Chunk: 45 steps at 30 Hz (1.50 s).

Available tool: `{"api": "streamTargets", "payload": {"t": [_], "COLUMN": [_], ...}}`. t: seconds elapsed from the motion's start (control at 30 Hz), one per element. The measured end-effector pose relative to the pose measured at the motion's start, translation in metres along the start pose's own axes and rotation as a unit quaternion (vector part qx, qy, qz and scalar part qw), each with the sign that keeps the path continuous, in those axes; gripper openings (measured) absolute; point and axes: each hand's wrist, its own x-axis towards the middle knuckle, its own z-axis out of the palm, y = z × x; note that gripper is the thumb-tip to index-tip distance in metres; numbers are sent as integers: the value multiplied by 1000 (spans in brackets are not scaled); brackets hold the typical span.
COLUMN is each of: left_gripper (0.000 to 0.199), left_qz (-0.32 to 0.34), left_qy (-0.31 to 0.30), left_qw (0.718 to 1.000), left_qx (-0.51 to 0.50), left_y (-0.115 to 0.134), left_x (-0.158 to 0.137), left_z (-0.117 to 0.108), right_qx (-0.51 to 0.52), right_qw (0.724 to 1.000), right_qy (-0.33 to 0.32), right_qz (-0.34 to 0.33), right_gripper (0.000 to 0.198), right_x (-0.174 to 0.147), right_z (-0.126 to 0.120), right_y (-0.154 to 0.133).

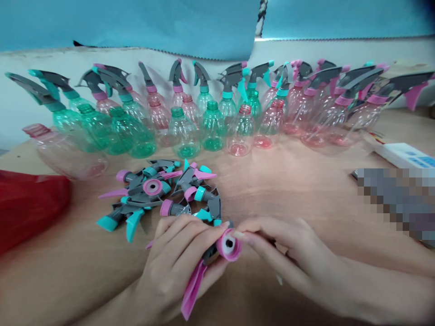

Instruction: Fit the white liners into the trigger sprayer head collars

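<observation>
My left hand [180,267] is closed round a grey and pink trigger spray head [229,244]. Its pink collar faces me, showing a white disc with a dark hole in the middle, and the pink trigger hangs down below my fingers. My right hand [288,253] pinches at the collar's upper right rim with thumb and forefinger; the other fingers are curled behind and partly hidden. Just beyond my left hand lies a heap of loose spray heads [152,186] in grey with pink or turquoise parts.
Behind the heap stand several open-necked green bottles [213,131] and pink bottles [239,136]. Bottles fitted with spray heads [227,93] line the wall. A pink bottle [64,151] leans at left, near a red bag [30,208]. A white box [408,155] and a blurred-out object [397,199] lie at right.
</observation>
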Motion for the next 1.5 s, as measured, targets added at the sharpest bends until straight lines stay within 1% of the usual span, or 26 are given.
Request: {"api": "streamTargets", "payload": {"t": [0.1, 0.23, 0.4, 0.53, 0.63, 0.77, 0.83, 0.93, 1.07, 1.2, 1.3, 1.37, 1.43, 1.5], "left_gripper": [20, 21, 21, 21, 16, 12, 10, 6, 8, 10, 12, 16, 22, 27], "left_qz": [-7, -15, -6, -8, -7, 8, -7, -35, -44, -59, -68, -90, -120, -132], "left_qy": [-2, -9, -21, -43, -45, -77, -84, -87, -99, -87, -91, -107, -111, -100], "left_qw": [1000, 999, 999, 998, 997, 994, 992, 990, 986, 983, 981, 977, 971, 968], "left_qx": [-14, -30, -28, -47, -59, -80, -95, -109, -126, -152, -159, -162, -174, -187], "left_y": [2, 3, -1, -1, 2, 6, 7, 7, 9, 9, 4, 0, -3, -4], "left_x": [-1, -3, -6, -8, -9, -8, -7, -4, -1, -4, -6, -6, -6, -5], "left_z": [2, 3, 3, 4, 6, 9, 10, 10, 9, 12, 12, 11, 9, 7], "right_qx": [8, 11, -2, -36, -56, -39, -31, -48, -81, -54, -17, 3, -10, -64], "right_qw": [1000, 999, 997, 994, 991, 983, 978, 976, 973, 970, 972, 975, 984, 994], "right_qy": [-9, -34, -67, -100, -113, -176, -207, -213, -214, -233, -230, -214, -172, -86], "right_qz": [23, 16, 47, 41, 39, 28, 16, 4, 20, 32, 53, 61, 50, -5], "right_gripper": [21, 22, 12, 13, 12, 14, 14, 9, 9, 11, 14, 15, 14, 11], "right_x": [2, 3, 3, 5, 9, 17, 21, 22, 21, 20, 20, 18, 14, 10], "right_z": [-2, -4, -3, -5, -9, -18, -22, -24, -23, -25, -30, -33, -34, -32], "right_y": [-2, 0, 3, 4, 6, 10, 11, 11, 9, 6, 0, -5, -8, -7]}}
